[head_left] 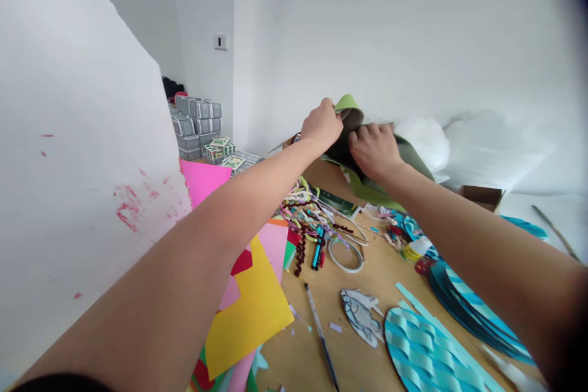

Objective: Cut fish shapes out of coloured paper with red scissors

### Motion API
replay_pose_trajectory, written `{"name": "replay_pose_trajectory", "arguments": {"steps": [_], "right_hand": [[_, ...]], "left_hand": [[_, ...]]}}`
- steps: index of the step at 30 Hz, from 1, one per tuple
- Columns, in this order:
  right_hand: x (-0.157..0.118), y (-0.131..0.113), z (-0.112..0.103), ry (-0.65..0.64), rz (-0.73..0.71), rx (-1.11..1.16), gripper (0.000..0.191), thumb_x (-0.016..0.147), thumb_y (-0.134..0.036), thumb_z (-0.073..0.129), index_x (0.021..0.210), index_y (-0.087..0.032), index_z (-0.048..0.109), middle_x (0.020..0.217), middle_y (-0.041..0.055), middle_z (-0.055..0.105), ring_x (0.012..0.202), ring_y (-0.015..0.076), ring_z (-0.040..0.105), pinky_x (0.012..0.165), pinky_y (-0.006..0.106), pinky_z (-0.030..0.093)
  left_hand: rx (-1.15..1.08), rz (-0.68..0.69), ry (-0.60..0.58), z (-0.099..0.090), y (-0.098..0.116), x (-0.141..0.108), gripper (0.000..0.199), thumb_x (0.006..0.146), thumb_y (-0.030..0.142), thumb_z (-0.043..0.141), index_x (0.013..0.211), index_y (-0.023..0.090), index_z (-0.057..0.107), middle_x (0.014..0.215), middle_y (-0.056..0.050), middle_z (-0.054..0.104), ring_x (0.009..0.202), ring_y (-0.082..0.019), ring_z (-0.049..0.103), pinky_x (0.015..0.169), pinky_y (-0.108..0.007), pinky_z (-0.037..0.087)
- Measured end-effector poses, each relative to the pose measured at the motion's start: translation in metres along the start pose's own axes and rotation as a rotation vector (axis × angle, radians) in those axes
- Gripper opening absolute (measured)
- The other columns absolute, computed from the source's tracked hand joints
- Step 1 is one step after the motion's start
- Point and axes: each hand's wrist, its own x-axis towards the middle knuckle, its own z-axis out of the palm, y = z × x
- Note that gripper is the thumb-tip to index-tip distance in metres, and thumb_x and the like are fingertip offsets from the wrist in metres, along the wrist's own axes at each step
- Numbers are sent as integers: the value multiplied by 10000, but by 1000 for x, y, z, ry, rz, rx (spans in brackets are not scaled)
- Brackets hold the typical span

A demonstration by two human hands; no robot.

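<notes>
Both of my arms reach across the table to a green, cloth-like piece [413, 156] with a darker, shadowed inner side. My left hand [324, 125] is closed on its upper left part, where a light green edge curls up. Fingers bent over the dark part, my right hand [375, 148] grips it a little further right. The piece hangs over an open cardboard box [326, 174]. What lies inside the box is mostly hidden. A tangle of pipe cleaners [301, 202] lies just below my left hand.
Yellow paper [250, 312] and other coloured sheets lie at the left, beside a large white board [92, 165]. A pen [321, 337], a tape roll [346, 257], a fish cutout [362, 315] and a woven blue paper piece [422, 349] lie in front. White bags [491, 147] stand behind.
</notes>
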Motion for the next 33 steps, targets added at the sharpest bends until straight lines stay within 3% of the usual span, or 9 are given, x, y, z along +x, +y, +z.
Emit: {"name": "replay_pose_trajectory", "arguments": {"steps": [4, 7, 9, 12, 14, 22, 25, 30, 33], "right_hand": [[-24, 7, -24, 219, 91, 153, 299, 852, -190, 457, 1110, -74, 555, 1075, 221, 576, 1069, 374, 453, 859, 518, 336], [-54, 8, -40, 343, 323, 469, 385, 776, -301, 611, 1124, -140, 575, 1057, 161, 610, 1000, 329, 526, 858, 482, 404], [-75, 8, -44, 303, 526, 846, 396, 707, -356, 690, 1053, -178, 616, 931, 99, 651, 856, 278, 590, 774, 445, 470], [-102, 5, -42, 124, 770, 1553, 358, 660, -424, 724, 927, -203, 636, 794, 37, 652, 707, 211, 606, 615, 362, 517], [-115, 1, -40, 42, 805, 1715, 335, 668, -468, 704, 860, -203, 634, 779, 34, 654, 669, 194, 610, 548, 331, 526], [-141, -20, -44, -10, 815, 1785, 382, 632, -500, 732, 830, -191, 624, 768, 48, 677, 636, 188, 639, 532, 327, 560], [-146, -27, -45, 36, 806, 1708, 449, 614, -489, 757, 921, -189, 621, 808, 46, 688, 681, 194, 647, 570, 317, 554], [-151, -37, -46, 72, 733, 1560, 465, 634, -470, 746, 957, -157, 630, 868, 79, 694, 762, 217, 642, 678, 344, 537], [-156, -40, -49, 76, 700, 1478, 461, 656, -448, 732, 991, -150, 626, 912, 97, 691, 812, 242, 636, 726, 383, 523]], "left_hand": [[26, 14, -20, -5, 1, -8, 158, 844, 288, 480, 983, 213, 482, 946, -112, 611, 977, -278, 563, 840, -429, 419], [50, 37, -56, -14, 2, -22, 328, 796, 331, 561, 1081, 221, 443, 977, -104, 619, 953, -267, 578, 815, -392, 430], [60, 48, -94, -20, 2, -32, 463, 754, 353, 612, 1145, 208, 412, 1038, -118, 610, 967, -265, 578, 817, -377, 428], [77, 41, -181, -27, 1, -45, 702, 660, 361, 703, 1241, 179, 356, 1135, -148, 579, 1030, -271, 557, 858, -372, 411], [85, 47, -239, -30, -1, -52, 841, 607, 383, 746, 1297, 182, 310, 1189, -150, 557, 1087, -276, 529, 898, -376, 393], [150, 130, -358, -35, -14, -78, 1058, 541, 466, 780, 1396, 183, 225, 1371, -164, 412, 1216, -296, 432, 972, -375, 358], [167, 123, -373, -30, -14, -78, 992, 606, 511, 726, 1401, 196, 222, 1383, -154, 403, 1219, -295, 436, 965, -373, 364], [154, 48, -359, -12, -7, -69, 657, 795, 499, 536, 1338, 181, 345, 1294, -148, 503, 1185, -273, 481, 943, -362, 384], [173, 44, -400, -5, -4, -74, 784, 724, 527, 608, 1360, 176, 313, 1287, -175, 491, 1174, -311, 483, 935, -394, 390]]}}
